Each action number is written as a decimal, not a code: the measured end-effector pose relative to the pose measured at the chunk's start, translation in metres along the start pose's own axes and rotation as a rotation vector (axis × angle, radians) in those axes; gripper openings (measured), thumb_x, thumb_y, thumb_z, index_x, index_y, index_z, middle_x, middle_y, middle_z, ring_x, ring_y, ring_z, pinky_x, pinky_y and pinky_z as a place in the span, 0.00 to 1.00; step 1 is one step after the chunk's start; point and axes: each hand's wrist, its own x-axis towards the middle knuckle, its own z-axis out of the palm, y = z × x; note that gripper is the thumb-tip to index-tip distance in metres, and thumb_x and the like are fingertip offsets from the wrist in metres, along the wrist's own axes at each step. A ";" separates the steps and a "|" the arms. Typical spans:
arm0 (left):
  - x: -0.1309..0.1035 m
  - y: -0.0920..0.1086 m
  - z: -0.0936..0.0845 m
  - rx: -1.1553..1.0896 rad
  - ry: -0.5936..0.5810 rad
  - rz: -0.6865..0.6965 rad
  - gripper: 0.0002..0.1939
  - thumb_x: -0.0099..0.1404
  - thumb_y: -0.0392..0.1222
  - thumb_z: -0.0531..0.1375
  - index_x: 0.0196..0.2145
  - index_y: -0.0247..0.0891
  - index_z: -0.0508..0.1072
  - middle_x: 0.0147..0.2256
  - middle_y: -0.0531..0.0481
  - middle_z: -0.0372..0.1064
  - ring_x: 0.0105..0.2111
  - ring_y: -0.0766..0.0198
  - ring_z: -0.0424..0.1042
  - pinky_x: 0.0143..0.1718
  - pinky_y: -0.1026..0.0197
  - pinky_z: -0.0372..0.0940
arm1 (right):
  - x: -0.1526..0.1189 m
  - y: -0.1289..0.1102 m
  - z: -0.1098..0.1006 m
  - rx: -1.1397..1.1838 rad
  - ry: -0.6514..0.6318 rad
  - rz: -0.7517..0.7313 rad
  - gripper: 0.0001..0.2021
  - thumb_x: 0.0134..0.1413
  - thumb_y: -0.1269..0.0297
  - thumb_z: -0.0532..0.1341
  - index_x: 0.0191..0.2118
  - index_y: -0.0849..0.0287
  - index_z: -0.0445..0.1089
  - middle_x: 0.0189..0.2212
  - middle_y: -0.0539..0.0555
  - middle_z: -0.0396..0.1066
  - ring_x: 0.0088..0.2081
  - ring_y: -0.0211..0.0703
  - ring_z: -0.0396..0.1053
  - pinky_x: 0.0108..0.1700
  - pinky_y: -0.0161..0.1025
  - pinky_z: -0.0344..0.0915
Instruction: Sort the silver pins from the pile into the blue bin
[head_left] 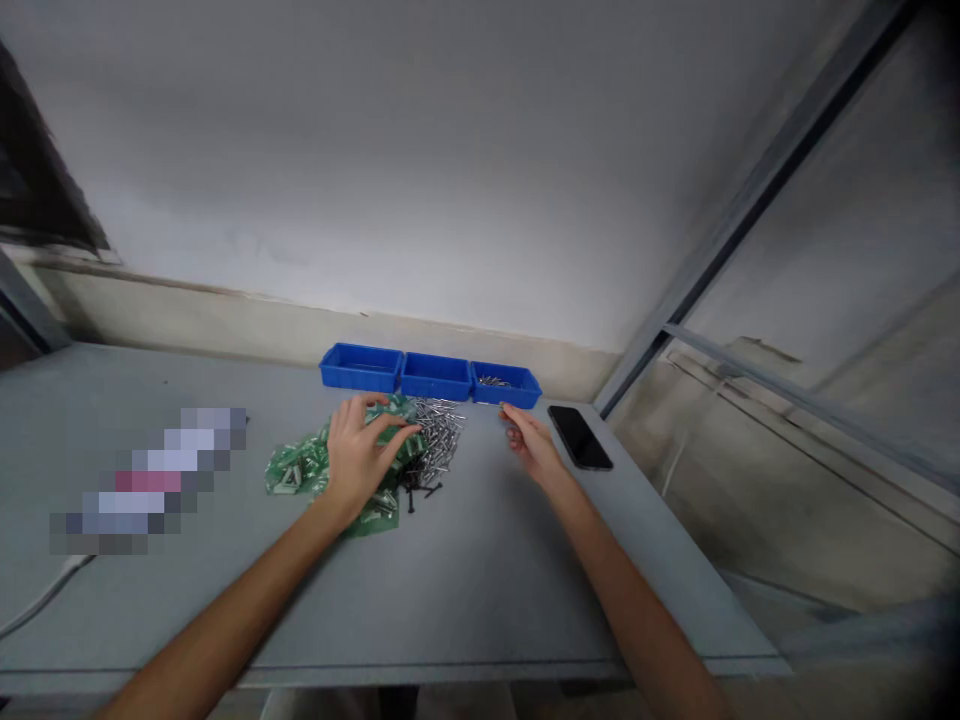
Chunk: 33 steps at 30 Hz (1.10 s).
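Note:
My left hand (pixel 354 448) hovers over a green plastic bag (pixel 300 462) with small parts in it, its fingers apart and the thumb tip near a pile of silver screws (pixel 441 435). My right hand (pixel 531 442) is closed in a pinch to the right of the pile. From its fingertips a thin silver screw (pixel 487 403) points left, just in front of the right blue bin (pixel 517 395). That bin contains several silver screws. A few black screws (pixel 412 496) lie at the pile's near edge.
A middle blue bin (pixel 436 380) and a left blue bin (pixel 360 377) line up along the wall. A black phone (pixel 580 438) lies near the table's right edge. At left are a blurred-out object (pixel 150 490) and a white cable (pixel 45 597). A metal post (pixel 637 365) stands at the right back corner.

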 end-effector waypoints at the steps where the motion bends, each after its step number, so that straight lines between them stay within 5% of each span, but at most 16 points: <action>1: -0.002 0.000 0.001 -0.009 -0.042 0.028 0.10 0.58 0.49 0.61 0.27 0.40 0.74 0.39 0.47 0.64 0.40 0.56 0.65 0.40 0.54 0.61 | 0.005 0.000 -0.005 -0.009 0.027 -0.012 0.13 0.39 0.58 0.65 0.33 0.58 0.73 0.34 0.53 0.73 0.20 0.29 0.61 0.19 0.29 0.55; 7: -0.014 0.004 0.015 -0.067 -0.287 0.139 0.09 0.64 0.39 0.54 0.32 0.40 0.75 0.40 0.45 0.65 0.40 0.57 0.64 0.40 0.54 0.62 | 0.028 -0.008 -0.014 -0.071 0.075 -0.044 0.07 0.43 0.64 0.63 0.30 0.61 0.74 0.33 0.56 0.75 0.19 0.30 0.62 0.16 0.28 0.56; 15: -0.011 -0.004 0.014 -0.046 -0.283 0.048 0.05 0.60 0.39 0.59 0.27 0.39 0.74 0.40 0.45 0.64 0.41 0.55 0.65 0.39 0.53 0.61 | 0.046 -0.041 -0.004 -0.118 -0.041 -0.090 0.14 0.47 0.65 0.61 0.43 0.56 0.72 0.39 0.54 0.75 0.25 0.34 0.69 0.15 0.26 0.53; 19: -0.008 0.002 0.009 -0.058 -0.266 0.025 0.13 0.58 0.46 0.61 0.21 0.37 0.71 0.37 0.45 0.64 0.39 0.56 0.64 0.38 0.54 0.60 | 0.029 -0.023 -0.004 -0.318 -0.181 -0.080 0.17 0.44 0.62 0.64 0.43 0.57 0.72 0.40 0.56 0.74 0.27 0.35 0.70 0.16 0.25 0.54; 24: -0.008 0.010 0.006 -0.058 -0.316 0.082 0.15 0.61 0.49 0.57 0.22 0.38 0.72 0.37 0.46 0.64 0.40 0.56 0.63 0.39 0.54 0.58 | -0.003 0.018 0.002 -0.636 -0.457 -0.145 0.21 0.43 0.57 0.65 0.46 0.58 0.71 0.22 0.52 0.73 0.19 0.35 0.64 0.17 0.29 0.57; 26: -0.008 0.011 0.004 -0.061 -0.363 0.113 0.15 0.61 0.48 0.56 0.22 0.37 0.71 0.37 0.46 0.64 0.40 0.56 0.62 0.40 0.54 0.57 | -0.011 0.028 0.008 -0.688 -0.559 -0.221 0.23 0.41 0.56 0.66 0.47 0.57 0.71 0.22 0.51 0.72 0.18 0.34 0.62 0.18 0.30 0.58; 30: -0.006 0.014 0.001 -0.147 -0.560 0.253 0.19 0.60 0.47 0.57 0.16 0.35 0.66 0.36 0.48 0.64 0.39 0.59 0.63 0.40 0.54 0.56 | -0.017 0.036 0.018 -0.749 -0.521 -0.457 0.22 0.37 0.55 0.67 0.42 0.56 0.73 0.38 0.55 0.72 0.26 0.36 0.66 0.28 0.34 0.64; 33: -0.006 0.018 0.000 -0.211 -0.689 0.318 0.19 0.58 0.48 0.60 0.15 0.35 0.65 0.36 0.48 0.64 0.39 0.60 0.63 0.41 0.55 0.55 | -0.016 0.038 0.019 -0.811 -0.485 -0.499 0.20 0.39 0.55 0.66 0.42 0.55 0.72 0.39 0.54 0.72 0.27 0.36 0.65 0.31 0.35 0.64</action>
